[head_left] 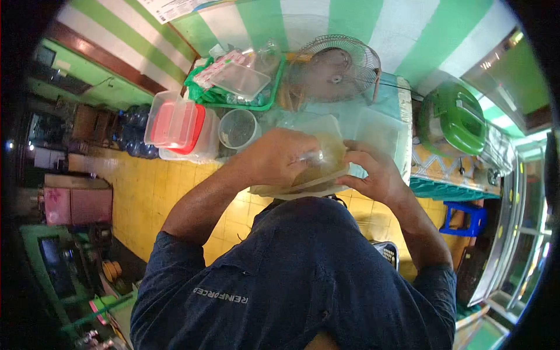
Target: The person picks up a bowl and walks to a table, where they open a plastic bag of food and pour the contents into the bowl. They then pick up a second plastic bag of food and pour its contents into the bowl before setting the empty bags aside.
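Note:
A sheet of brownish wrapping paper (328, 129) lies at the near edge of the table, close to my body. On it is a yellowish-brown mass (329, 163), too blurred to name. My left hand (283, 156) reaches over the paper's left side with its fingers curled. Something shiny and clear, like plastic, glints at those fingertips; I cannot make out what it is. At the paper's right edge, my right hand (376, 174) has thumb and fingers bent round the paper, pinching it.
Left on the table stand a clear tub with a red container (189, 131) and a round clear tub (239, 129). Behind are a green tray (274, 93) of packages and a fan (335, 70). A translucent box (379, 134) and a green-lidded container (461, 116) are to the right.

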Motion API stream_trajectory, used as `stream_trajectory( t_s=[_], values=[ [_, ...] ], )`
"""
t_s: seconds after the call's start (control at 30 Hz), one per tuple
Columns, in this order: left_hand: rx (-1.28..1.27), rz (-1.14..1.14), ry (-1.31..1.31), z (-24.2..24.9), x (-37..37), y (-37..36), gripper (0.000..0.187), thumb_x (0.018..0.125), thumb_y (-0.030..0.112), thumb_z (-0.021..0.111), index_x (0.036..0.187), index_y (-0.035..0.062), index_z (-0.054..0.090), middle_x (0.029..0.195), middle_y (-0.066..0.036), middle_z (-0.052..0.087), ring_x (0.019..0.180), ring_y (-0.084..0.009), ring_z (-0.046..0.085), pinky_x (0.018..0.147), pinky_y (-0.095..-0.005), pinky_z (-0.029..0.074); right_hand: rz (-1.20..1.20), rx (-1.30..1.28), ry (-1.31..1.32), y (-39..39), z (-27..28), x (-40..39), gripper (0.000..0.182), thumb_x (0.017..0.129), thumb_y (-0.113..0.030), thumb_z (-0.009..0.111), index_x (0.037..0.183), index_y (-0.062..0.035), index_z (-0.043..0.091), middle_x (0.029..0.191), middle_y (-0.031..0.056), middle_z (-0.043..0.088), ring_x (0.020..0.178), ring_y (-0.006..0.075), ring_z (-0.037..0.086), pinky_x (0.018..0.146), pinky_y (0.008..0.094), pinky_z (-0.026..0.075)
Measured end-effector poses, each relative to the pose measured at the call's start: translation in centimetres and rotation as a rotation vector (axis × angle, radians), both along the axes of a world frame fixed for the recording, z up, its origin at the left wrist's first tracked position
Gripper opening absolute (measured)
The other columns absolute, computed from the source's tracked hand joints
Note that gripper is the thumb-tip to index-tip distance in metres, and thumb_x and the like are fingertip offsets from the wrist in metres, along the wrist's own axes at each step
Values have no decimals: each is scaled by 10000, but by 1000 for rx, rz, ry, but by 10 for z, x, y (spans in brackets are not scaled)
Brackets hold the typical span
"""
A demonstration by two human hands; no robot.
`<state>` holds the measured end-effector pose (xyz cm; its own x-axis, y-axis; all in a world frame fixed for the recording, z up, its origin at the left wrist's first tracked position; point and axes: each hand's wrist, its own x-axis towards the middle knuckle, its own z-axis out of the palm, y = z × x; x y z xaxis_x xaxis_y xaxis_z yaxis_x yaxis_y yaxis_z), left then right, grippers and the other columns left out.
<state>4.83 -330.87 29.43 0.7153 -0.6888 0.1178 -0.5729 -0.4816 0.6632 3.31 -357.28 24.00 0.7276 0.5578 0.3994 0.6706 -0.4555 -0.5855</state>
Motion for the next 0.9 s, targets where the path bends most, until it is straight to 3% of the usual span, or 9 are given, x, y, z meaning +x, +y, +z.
stream_trajectory(
  t_s=[0.13,0.23,0.33,0.4,0.43,0.57,0.67,0.8,0.9],
  values=[
    [-21,110,-72,-7,-16,-10,210,756,87,681,951,47,615,844,-164,621,826,-377,616,687,-410,477,57,-8,63,-7,2,3,398,680,-269,853,953,-99,619,1158,176,626,970,344,650,811,380,541],
    [-52,200,11,5,-26,-7,224,800,179,671,967,38,623,850,-189,636,834,-395,627,724,-448,493,100,-37,45,-10,4,2,372,682,-268,847,924,-95,624,1124,175,632,965,336,654,791,383,549],
    [-214,295,-116,10,-32,6,215,786,151,709,954,34,642,837,-169,654,780,-347,656,673,-412,502,131,-90,18,-8,-9,-5,279,727,-263,808,872,-91,643,1084,167,640,973,333,655,794,401,555],
    [-299,376,-342,24,-31,15,198,769,89,730,946,45,652,795,-111,663,707,-221,656,620,-344,492,72,-167,81,-9,-17,-16,216,766,-256,772,834,-89,654,1060,157,647,975,340,654,800,412,559],
    [-372,433,-241,32,-31,24,197,773,73,731,948,41,648,789,-71,653,693,-165,624,619,-307,480,346,-218,-393,-13,-34,-4,180,805,-254,729,808,-85,667,1006,119,664,1030,348,642,809,419,561],
    [-677,582,-134,90,-41,33,191,804,44,723,968,20,626,796,19,600,709,-58,523,659,-209,437,-76,-93,126,-19,-38,-40,159,776,-196,768,831,-80,675,907,74,667,1065,328,627,819,407,548],
    [-785,586,-220,112,-35,56,210,823,51,728,999,7,623,842,19,598,759,-56,523,694,-192,425,-275,9,-109,-52,-22,-61,134,797,-116,749,882,-79,653,863,113,642,846,281,658,781,416,567],
    [-568,583,-330,130,-34,78,211,839,62,723,1010,-6,620,856,7,595,763,-60,517,689,-195,421,-740,305,76,-116,14,-62,137,812,-105,756,810,-47,632,763,92,624,731,130,633,679,316,536],
    [-379,685,-336,109,-38,79,180,839,53,718,990,18,627,845,18,599,759,-63,516,698,-208,429,-911,55,-189,-149,8,-8,167,825,-138,755,824,-37,623,732,98,610,658,176,613,610,308,492]
  ],
)
